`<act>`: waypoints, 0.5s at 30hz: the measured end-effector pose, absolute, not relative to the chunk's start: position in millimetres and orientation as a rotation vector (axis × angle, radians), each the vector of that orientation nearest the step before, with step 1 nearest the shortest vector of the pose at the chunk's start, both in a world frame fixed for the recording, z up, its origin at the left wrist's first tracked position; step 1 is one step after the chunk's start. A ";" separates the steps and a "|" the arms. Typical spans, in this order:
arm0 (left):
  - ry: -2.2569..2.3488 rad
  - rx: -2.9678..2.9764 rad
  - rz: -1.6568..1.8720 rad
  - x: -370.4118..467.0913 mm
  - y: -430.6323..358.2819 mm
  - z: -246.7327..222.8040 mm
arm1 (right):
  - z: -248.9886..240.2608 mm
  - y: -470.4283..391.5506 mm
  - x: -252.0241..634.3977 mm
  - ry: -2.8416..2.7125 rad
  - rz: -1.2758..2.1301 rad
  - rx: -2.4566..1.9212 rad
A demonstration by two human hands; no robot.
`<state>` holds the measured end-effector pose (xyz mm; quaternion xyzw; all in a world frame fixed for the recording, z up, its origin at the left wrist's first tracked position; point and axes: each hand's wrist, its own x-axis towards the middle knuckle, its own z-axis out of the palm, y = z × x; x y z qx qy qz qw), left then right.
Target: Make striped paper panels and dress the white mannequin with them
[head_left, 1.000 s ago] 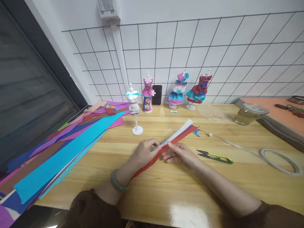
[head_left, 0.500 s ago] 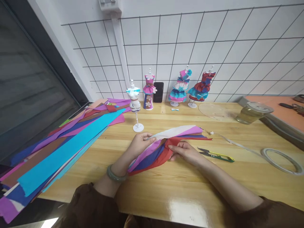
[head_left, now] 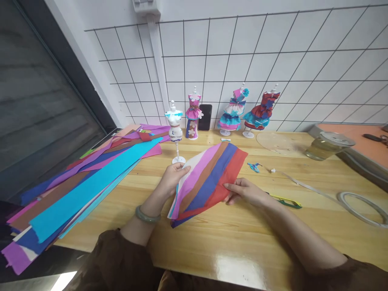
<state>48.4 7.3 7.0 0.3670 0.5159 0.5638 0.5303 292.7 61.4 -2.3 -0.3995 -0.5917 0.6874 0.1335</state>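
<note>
Between my two hands a striped sheet of crepe paper (head_left: 209, 178) is spread above the table, with white, purple, brown, blue and red diagonal bands. My left hand (head_left: 174, 178) pinches its white edge, thumb on top. On the red edge, my right hand (head_left: 241, 190) holds the sheet between thumb and fingers. Just beyond my left hand stands a small white mannequin (head_left: 175, 129) with a blue-trimmed top. Yellow-and-green thread snips (head_left: 286, 202) lie partly behind my right hand. A small blue and purple scrap (head_left: 254, 167) rests past the sheet's right corner.
Long strips of coloured crepe paper (head_left: 100, 173) are piled on the left. Along the wall stand several dressed mannequins (head_left: 232, 113) and a phone (head_left: 205, 117). To the right are a roll of white tape (head_left: 362, 208), a lidded cup (head_left: 327, 144) and a clear disc (head_left: 275, 142).
The striped sheet, bunched and folded before, is now opened out flat between my hands. My right hand has shifted slightly right. The blue and purple scrap has come into view.
</note>
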 end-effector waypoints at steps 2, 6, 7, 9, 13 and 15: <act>1.230 0.851 1.361 46.6 9.4 4.7 | -1.1 66.0 297.2 -1.627 2.030 -1.175; 1.185 0.817 1.353 46.9 12.1 -2.3 | -0.4 73.0 303.6 -1.547 2.033 -1.230; 1.172 0.813 1.349 47.8 12.5 -4.4 | -1.3 73.7 303.7 -1.527 2.020 -1.248; 1.149 0.804 1.341 50.5 13.1 -8.5 | -4.0 72.7 301.5 -1.507 2.009 -1.268; 1.151 0.769 1.353 57.8 14.7 -13.8 | -9.3 63.5 291.0 -1.566 2.050 -1.285; 1.165 0.754 1.353 60.0 15.7 -14.8 | -11.7 59.0 286.4 -1.629 2.072 -1.301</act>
